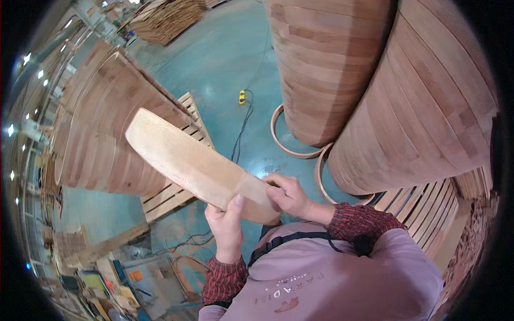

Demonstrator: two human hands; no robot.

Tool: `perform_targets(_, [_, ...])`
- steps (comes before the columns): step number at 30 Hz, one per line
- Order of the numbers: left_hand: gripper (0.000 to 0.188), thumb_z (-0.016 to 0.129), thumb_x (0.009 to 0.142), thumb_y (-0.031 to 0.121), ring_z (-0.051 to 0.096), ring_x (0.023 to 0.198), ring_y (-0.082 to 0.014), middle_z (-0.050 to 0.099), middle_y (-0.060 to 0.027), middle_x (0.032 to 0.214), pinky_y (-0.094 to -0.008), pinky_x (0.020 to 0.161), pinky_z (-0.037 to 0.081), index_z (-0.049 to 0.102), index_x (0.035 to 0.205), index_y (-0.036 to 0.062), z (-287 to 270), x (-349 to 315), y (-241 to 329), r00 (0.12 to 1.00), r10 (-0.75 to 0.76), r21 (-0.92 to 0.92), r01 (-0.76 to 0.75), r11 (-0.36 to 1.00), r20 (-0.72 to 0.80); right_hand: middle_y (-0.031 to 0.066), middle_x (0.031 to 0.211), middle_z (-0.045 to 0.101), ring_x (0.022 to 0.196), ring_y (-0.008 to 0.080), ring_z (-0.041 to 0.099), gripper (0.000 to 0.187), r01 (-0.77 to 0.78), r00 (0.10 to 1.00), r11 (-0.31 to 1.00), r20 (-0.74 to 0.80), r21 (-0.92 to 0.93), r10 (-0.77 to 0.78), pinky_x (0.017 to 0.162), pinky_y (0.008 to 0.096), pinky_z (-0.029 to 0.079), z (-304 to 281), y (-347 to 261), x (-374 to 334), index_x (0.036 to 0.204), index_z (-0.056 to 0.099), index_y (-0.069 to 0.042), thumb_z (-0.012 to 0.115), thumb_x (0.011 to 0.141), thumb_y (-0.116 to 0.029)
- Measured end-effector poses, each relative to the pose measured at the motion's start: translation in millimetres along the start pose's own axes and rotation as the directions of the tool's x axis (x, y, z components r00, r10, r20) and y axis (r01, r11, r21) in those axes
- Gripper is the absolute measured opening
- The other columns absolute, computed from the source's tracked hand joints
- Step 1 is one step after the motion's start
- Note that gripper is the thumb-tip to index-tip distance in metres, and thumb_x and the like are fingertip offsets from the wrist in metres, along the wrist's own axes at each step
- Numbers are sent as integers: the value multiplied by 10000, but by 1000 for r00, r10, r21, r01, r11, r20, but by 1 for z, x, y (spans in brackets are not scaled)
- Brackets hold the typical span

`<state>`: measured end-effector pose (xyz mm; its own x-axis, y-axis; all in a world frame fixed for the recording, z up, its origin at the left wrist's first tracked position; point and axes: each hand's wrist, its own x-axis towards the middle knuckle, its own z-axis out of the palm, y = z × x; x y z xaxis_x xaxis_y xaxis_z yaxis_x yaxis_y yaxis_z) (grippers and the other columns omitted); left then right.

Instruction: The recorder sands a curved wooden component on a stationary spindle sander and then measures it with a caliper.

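A long, pale, smooth wooden panel [187, 160] with rounded corners slants in front of me, its far end up toward the left. My left hand [226, 222] grips its lower edge, thumb on the upper face. At the near end, my right hand [289, 194] has its fingers closed around the panel's edge. Both hands' fingers are partly hidden behind the wood. A slightly different shade of wood shows across the part between my hands.
Two tall columns of stacked wooden rings [332, 69] rise at the right, one leaning close to me. Single wooden hoops [278, 136] lie at their feet. Another ring stack [112, 134] stands on a pallet [166, 206] at left. A yellow power socket [242, 97] trails black cable across the floor.
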<state>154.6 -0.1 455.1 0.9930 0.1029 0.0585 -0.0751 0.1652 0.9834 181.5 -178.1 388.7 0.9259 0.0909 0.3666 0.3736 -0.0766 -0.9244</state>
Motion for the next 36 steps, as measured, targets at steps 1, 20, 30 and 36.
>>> perform_targets(1, [286, 682, 971, 118, 684, 1029, -161, 726, -70, 1135, -324, 916, 532, 662, 1219, -25, -5, 21, -1, 1000, -8, 113, 8, 994, 2, 135, 890, 698, 762, 249, 697, 248, 19, 996, 1000, -92, -24, -21, 701, 360, 550, 8, 6, 13, 1097, 677, -11, 661, 969, -223])
perform_targets(20, [360, 614, 926, 390, 731, 848, -425, 748, -214, 885, -536, 753, 571, 768, 931, 65, 42, 145, -166, 212, -796, 577, -792, 200, 567, 159, 917, 669, 743, 258, 682, 710, -687, 57, 112, -99, 718, 993, 609, 406, 552, 34, 201, -20, 1264, 523, 84, 824, 840, -401])
perform_targets(30, [219, 645, 833, 142, 737, 918, -397, 753, -204, 960, -508, 791, 580, 765, 990, 47, 127, 83, -267, -258, -760, 60, -930, 362, 596, 233, 1082, 694, 857, 255, 694, 757, -461, -366, 87, -279, 883, 888, 740, 417, 579, 1, 198, -129, 1246, 511, 237, 819, 816, -304])
perform_targets(36, [210, 645, 844, 122, 739, 803, -397, 742, -201, 858, -543, 717, 571, 679, 1017, 7, 150, 50, -326, -550, -623, -211, -818, 535, 556, 162, 923, 673, 749, 319, 686, 302, 272, -442, 126, 7, 954, 897, 608, 488, 584, 18, 250, -185, 1014, 634, 59, 757, 816, -132])
